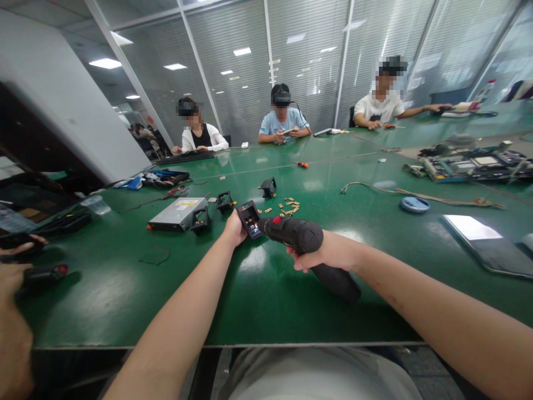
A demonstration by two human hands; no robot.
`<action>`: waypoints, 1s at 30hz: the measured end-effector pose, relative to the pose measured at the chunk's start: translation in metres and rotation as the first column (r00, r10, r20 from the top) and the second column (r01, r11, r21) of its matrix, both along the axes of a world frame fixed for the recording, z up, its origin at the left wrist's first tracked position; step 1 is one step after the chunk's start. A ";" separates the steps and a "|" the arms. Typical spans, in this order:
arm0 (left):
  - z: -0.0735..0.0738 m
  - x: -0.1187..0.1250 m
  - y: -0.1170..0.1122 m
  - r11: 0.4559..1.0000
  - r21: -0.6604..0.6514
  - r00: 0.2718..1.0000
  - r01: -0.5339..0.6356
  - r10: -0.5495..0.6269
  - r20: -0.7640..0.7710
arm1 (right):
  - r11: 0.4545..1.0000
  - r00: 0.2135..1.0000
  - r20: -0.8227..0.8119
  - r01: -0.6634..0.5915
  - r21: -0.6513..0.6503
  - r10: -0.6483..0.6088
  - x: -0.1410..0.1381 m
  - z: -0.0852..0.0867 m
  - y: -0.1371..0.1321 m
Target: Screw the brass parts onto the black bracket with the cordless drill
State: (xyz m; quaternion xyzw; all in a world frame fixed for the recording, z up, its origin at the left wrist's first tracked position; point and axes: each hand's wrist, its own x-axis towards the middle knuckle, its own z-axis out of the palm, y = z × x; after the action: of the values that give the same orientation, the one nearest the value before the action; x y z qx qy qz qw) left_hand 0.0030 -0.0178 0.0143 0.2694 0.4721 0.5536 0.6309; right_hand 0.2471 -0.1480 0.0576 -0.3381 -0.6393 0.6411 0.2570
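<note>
My left hand (235,229) grips a black plastic housing (250,218) by its left side, its open face turned toward me with small metal parts inside. In my right hand (310,256) is a black cordless screwdriver (295,232) with a red button, its nose pointing left at the housing. Whether the bit touches anything inside is too small to tell. Just beyond the housing lie several small brass-coloured pieces (290,207). Similar black plastic parts stand nearby: one (268,187) behind, and two (200,220), (225,201) to the left.
A grey optical drive (178,214) lies left on the green table (125,300). Circuit boards (478,161), a blue round lid (414,204) and a tablet-like device (491,244) are at right. A co-worker's hand (12,278) holds a dark tool at far left; three people sit opposite.
</note>
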 end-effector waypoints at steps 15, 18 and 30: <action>-0.005 -0.002 0.005 1.000 -0.002 0.999 -0.029 0.029 0.021 | 1.000 1.000 0.026 -0.008 0.024 0.007 0.000 0.001 0.000; -0.004 -0.002 0.004 1.000 -0.006 1.000 -0.030 0.030 0.008 | 1.000 1.000 0.017 -0.002 0.011 0.002 0.000 0.002 0.000; -0.001 0.001 0.002 1.000 0.001 1.000 -0.020 0.020 -0.006 | 1.000 1.000 0.026 0.004 0.015 -0.005 0.000 -0.003 0.001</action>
State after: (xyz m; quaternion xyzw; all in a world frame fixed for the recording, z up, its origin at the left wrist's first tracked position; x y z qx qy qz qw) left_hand 0.0044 -0.0161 0.0135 0.2667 0.4764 0.5595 0.6237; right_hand 0.2476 -0.1466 0.0546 -0.3459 -0.6465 0.6313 0.2527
